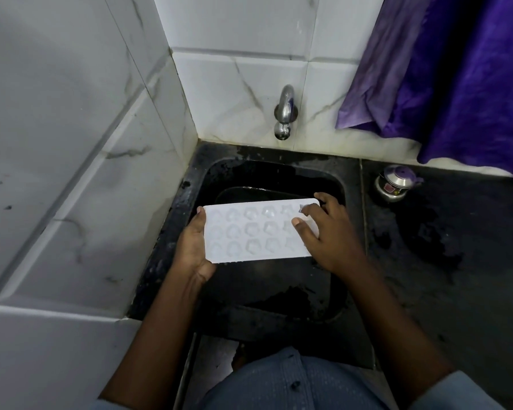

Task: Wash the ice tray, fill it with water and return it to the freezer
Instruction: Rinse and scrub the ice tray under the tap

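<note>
The left hand [193, 247] is cupping the short left end of the ice tray [249, 235], palm under the edge, thumb lying along the rim and fingers wrapping beneath. The right hand [328, 235] is lying over the tray's right end, thumb pressing flat on the top face and fingers curling over the far right corner, so both hands are gripping the white tray and holding it level, cavities facing up. It is hovering over the sink [279, 294], above the dark basin, not touching the walls.

Working outward: the tray's long near edge is sitting over the middle of the basin, its far edge pointing toward the tap [285, 113], which is jutting from the tiled back wall [234, 81] well above the tray. There is open room between spout and tray. To the left, the side wall [71, 143] is crowding close to the sink's rim, just beside the left wrist. To the right, the black countertop [456, 261] is looking wet and patchy, wide open apart from a small steel container [393, 183] standing near the back. A purple cloth [456, 84] is hanging down over the wall behind it, its hem reaching the counter.
</note>
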A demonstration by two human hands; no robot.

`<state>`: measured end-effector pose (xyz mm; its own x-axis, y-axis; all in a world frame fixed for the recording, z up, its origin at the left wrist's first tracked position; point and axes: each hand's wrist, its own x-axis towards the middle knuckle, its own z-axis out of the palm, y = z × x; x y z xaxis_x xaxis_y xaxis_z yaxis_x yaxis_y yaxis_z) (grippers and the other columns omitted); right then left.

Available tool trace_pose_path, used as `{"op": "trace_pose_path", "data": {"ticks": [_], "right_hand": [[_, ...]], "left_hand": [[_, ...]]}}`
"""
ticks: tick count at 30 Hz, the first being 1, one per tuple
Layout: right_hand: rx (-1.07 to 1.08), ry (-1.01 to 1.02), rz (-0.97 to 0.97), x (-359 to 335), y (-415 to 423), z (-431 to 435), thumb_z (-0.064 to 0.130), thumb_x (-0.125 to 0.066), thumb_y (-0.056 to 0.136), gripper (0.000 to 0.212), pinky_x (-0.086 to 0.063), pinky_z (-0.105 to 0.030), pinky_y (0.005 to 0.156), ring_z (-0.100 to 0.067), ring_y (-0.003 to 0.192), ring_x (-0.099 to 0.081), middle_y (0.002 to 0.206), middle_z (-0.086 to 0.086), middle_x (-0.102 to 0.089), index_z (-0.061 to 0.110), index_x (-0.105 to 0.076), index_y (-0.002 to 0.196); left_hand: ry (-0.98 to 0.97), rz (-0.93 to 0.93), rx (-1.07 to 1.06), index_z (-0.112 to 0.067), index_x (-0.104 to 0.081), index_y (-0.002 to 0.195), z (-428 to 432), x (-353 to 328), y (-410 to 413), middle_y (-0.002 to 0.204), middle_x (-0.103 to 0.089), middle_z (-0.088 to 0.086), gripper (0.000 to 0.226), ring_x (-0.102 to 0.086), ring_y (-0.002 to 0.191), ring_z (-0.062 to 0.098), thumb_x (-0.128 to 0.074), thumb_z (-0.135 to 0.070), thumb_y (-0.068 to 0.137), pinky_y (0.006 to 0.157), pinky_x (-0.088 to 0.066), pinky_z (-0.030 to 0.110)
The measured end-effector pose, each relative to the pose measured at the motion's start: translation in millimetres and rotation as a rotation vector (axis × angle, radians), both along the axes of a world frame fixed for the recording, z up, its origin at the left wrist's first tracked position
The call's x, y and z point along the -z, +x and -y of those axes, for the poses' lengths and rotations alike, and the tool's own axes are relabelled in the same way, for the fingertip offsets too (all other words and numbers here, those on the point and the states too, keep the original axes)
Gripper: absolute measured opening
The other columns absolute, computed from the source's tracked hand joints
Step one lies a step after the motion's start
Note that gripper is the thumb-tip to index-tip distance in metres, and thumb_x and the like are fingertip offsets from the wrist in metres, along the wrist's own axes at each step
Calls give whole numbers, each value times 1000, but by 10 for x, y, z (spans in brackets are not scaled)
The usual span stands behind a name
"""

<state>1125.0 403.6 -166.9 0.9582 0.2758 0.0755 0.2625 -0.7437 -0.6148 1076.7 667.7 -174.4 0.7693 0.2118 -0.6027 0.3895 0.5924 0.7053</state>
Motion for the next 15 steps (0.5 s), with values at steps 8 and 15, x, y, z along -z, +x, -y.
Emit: {"op": "trace_pose_path", "data": {"ticks": [8, 15], "right_hand": [[26, -43, -13, 4, -37, 47, 56, -52, 102, 41, -36, -46, 113, -27, 146, -34, 162, -1, -35, 30, -66, 130], [39, -26, -34, 9, -45, 115, 53, -55, 101, 37, -36, -43, 109, -26, 144, -33, 161, 1, -33, 29, -63, 127]], "left_hand": [[12, -15, 7, -9, -69, 131, 79, -6, -15, 122, -77, 17, 62, -76, 105, 39, -39, -58, 109, 72, -63, 48], [16, -26, -9, -8, -67, 136, 157, 2, 13, 127, -75, 18, 63, -73, 114, 42, -44, -59, 108, 77, -63, 50]]}}
